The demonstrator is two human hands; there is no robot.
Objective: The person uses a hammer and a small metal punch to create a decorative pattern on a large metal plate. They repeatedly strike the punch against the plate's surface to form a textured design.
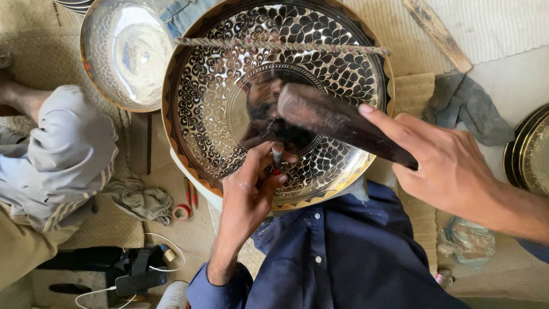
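A large round metal tray (223,74) with a dense black leaf pattern lies tilted in front of me, resting against my dark blue shirt. My left hand (249,191) pinches a small metal chisel (277,155) upright on the tray's lower part, tip on the engraved band. My right hand (446,166) grips the handle of a dark hammer (326,114), index finger stretched along it. The hammer head hovers just above the chisel's top. A twisted cord (280,46) runs across the tray's upper part.
A second shiny engraved tray (123,51) lies at upper left. Another person's grey-clad leg (63,154) sits at the left. Rags (140,200), a tape roll (182,213), a phone with cable (137,277), a grey cloth (469,106), a wooden stick (437,31) and more trays (529,151) surround me.
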